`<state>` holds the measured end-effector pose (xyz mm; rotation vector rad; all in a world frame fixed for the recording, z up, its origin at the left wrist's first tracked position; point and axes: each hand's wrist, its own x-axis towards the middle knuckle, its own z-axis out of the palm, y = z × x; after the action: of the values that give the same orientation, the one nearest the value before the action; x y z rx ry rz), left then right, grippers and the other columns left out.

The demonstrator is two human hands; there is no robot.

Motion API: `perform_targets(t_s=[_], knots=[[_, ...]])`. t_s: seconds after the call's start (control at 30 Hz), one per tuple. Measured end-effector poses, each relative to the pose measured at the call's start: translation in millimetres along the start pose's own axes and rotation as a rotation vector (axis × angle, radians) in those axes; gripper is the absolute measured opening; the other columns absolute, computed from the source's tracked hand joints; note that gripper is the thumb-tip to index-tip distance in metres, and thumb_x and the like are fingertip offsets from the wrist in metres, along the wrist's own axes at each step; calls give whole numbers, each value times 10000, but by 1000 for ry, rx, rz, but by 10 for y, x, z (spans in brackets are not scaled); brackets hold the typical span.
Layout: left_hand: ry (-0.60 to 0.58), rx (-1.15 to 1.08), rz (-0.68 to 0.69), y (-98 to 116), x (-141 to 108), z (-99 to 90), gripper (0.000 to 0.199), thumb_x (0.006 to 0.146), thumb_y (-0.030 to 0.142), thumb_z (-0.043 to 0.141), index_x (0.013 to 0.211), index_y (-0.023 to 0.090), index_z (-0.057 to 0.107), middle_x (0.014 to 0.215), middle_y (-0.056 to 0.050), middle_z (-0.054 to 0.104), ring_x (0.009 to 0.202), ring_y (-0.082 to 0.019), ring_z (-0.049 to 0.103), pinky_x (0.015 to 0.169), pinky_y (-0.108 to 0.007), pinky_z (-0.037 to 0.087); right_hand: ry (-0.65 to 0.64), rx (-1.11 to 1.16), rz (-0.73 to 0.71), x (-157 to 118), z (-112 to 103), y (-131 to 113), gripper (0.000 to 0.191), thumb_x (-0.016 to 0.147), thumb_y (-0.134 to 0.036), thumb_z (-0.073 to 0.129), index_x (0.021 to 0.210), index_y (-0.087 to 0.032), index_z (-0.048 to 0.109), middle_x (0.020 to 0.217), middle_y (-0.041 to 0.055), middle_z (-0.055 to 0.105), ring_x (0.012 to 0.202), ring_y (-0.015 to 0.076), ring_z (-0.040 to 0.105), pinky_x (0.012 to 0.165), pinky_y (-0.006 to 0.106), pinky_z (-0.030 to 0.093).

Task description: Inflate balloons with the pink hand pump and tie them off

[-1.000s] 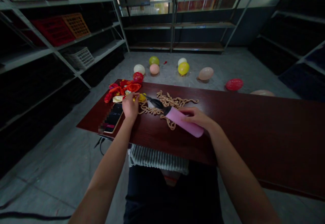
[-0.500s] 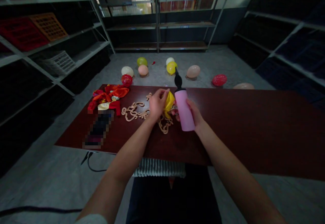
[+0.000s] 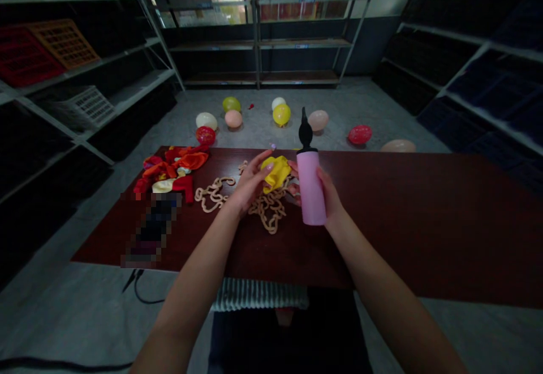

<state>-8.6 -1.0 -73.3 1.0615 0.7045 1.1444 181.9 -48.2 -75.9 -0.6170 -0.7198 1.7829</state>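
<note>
My right hand (image 3: 330,196) is wrapped round the pink barrel of a balloon pump (image 3: 312,190), its black nozzle pointing up and away. In my left hand (image 3: 251,183) is a limp yellow balloon (image 3: 276,173), pinched between thumb and fingers. The balloon's right edge reaches the fingertips of my right hand beside the pump. Under and around my hands lies a tan, twisted cord-like strip (image 3: 268,210) in loops on the dark red table (image 3: 403,221).
Uninflated balloons (image 3: 178,164), mostly red and orange, are heaped at the table's left. A pixelated flat object (image 3: 155,227) lies nearer me. Several inflated balloons (image 3: 281,115) rest on the floor beyond. Shelves (image 3: 76,74) with crates stand around.
My left hand has shifted left and its fingers have spread, with more of the yellow balloon showing. The pump now stands more upright. The whole view has moved slightly.
</note>
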Motion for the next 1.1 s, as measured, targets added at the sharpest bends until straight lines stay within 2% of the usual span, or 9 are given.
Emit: perform_targets(t_s=[0.13,0.27,0.47,0.63,0.73,0.8,0.9,0.97,1.1], knots=[[-46,65,-175,-59,-5,-7,608,765,325,830,1312,170,614,992,-91,693,678,-141,609,539,-225,475,-8,51,-46,-23,7,-58,695,768,-628,654,1341,-240,594,1252,60,682,682,113,602,449,209,528],[-54,53,-225,-88,-13,6,347,738,338,848,981,127,719,758,-27,648,604,-91,552,542,-188,436,-53,81,-79,-49,25,-98,684,751,-649,663,1315,-264,612,1222,37,686,674,103,588,432,192,500],[124,-182,-74,-66,22,36,332,719,401,835,901,159,700,913,-48,708,836,-166,664,723,-248,528,-44,-20,-33,-68,37,-19,604,735,-652,688,1192,-258,655,1098,51,715,763,157,653,458,215,496],[251,-150,-63,-48,53,-2,247,765,333,771,923,163,683,972,-63,714,904,-186,668,736,-254,529,-84,-61,58,-71,-14,86,714,754,-673,669,1310,-230,600,965,65,729,640,153,624,461,237,475],[177,-204,-22,-37,47,-5,259,816,273,732,1056,194,676,1152,-57,683,989,-161,647,787,-240,526,-85,-49,42,-58,-49,86,753,777,-677,650,1367,-219,564,905,62,721,615,146,612,468,233,476],[162,-231,-93,-49,39,13,278,884,324,687,1131,201,653,1202,-77,666,990,-162,649,819,-265,533,-69,-38,33,-46,-59,65,797,755,-693,664,1382,-216,547,877,58,715,613,142,608,479,228,484],[104,-171,-282,-88,16,56,392,919,509,648,1062,145,655,1085,-139,695,900,-190,674,820,-306,540,-61,-40,42,-38,-45,26,853,733,-726,657,1404,-217,520,797,36,691,573,127,580,482,215,478],[-20,-85,-363,-103,-13,83,522,874,628,653,1009,125,673,980,-152,713,846,-209,682,796,-320,536,-56,-38,29,-42,-13,2,858,742,-728,639,1418,-216,509,750,22,669,555,124,558,475,214,471],[-204,66,-349,-76,-86,123,624,807,731,648,1006,144,722,982,-140,724,916,-246,679,780,-323,512,-14,-8,-42,-76,80,-43,817,738,-712,643,1414,-271,520,959,50,707,654,143,574,448,213,452]])
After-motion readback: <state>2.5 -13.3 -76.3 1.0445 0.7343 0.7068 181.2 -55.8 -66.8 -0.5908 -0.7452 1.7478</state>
